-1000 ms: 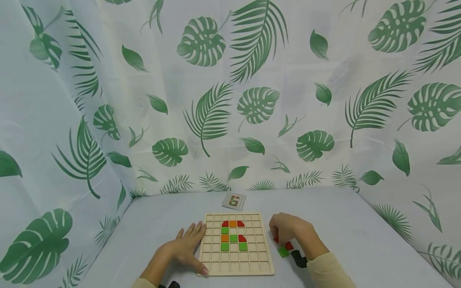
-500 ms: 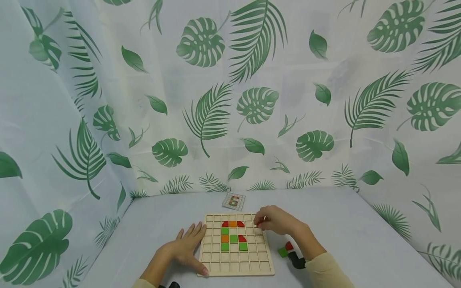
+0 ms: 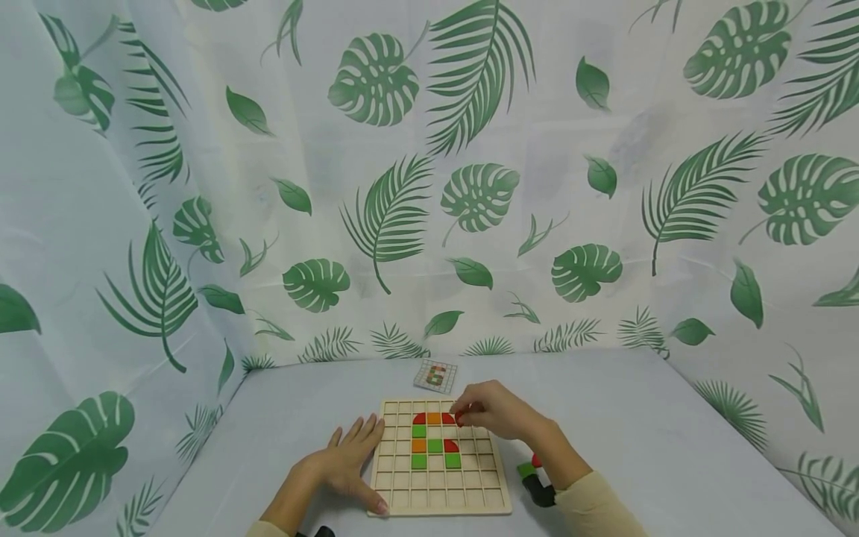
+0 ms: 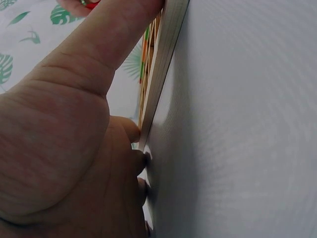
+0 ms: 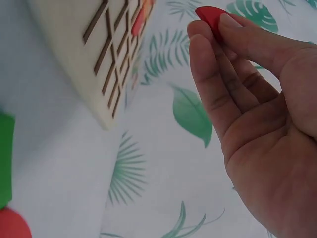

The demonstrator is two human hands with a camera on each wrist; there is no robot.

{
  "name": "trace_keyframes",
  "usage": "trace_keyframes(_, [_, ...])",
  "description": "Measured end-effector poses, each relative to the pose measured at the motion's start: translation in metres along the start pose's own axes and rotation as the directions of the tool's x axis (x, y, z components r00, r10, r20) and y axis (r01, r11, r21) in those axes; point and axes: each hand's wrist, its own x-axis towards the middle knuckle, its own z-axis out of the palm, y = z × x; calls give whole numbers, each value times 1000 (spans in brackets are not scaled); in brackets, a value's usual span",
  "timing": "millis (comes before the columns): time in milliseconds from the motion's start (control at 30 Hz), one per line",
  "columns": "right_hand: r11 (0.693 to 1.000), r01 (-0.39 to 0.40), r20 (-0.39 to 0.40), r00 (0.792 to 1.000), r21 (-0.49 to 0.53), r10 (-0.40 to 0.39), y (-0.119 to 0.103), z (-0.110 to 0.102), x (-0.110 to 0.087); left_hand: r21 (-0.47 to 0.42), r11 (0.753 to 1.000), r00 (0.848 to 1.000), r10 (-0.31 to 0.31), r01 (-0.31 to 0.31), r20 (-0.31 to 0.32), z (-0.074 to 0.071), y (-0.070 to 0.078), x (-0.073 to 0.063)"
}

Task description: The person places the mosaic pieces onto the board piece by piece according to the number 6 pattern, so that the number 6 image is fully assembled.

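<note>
A square wooden grid board (image 3: 439, 498) lies on the table, with red, orange and green tiles set in its upper middle cells. My left hand (image 3: 345, 459) rests flat at the board's left edge, fingers spread, its thumb on the near left corner. Over the upper right part of the board, my right hand (image 3: 496, 410) pinches a red tile (image 5: 210, 17) with a rounded edge between thumb and fingertips. In the head view that tile is mostly covered by the fingers, close to the red tile at the top right of the pattern.
Behind the board lies a small pattern card (image 3: 436, 375). To the right, a green tile (image 3: 526, 470) and a red tile (image 3: 536, 461) lie on the table, partly behind the right wrist and its black strap piece. A leaf-printed cloth (image 3: 403, 186) hangs behind.
My right hand has picked up a red tile from the table right of the board and carried it left over the board. The left hand has stayed in place.
</note>
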Motion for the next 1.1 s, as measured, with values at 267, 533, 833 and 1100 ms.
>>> trace_keyframes(267, [999, 34, 32, 999, 33, -35, -17, 15, 19, 24, 1000, 1000, -4, 4, -3, 3, -2, 3])
trace_keyframes(533, [997, 76, 109, 991, 7, -76, -35, 34, 33, 22, 999, 1000, 28, -28, -11, 3, -3, 2])
trace_keyframes(833, [994, 79, 167, 984, -76, -65, -39, 50, 32, 28, 999, 1000, 21, -21, -9, 2, -1, 1])
trace_keyframes(1100, [992, 93, 188, 979, -80, -76, -34, 58, 31, 35, 999, 1000, 18, -17, -16, 2, 0, 0])
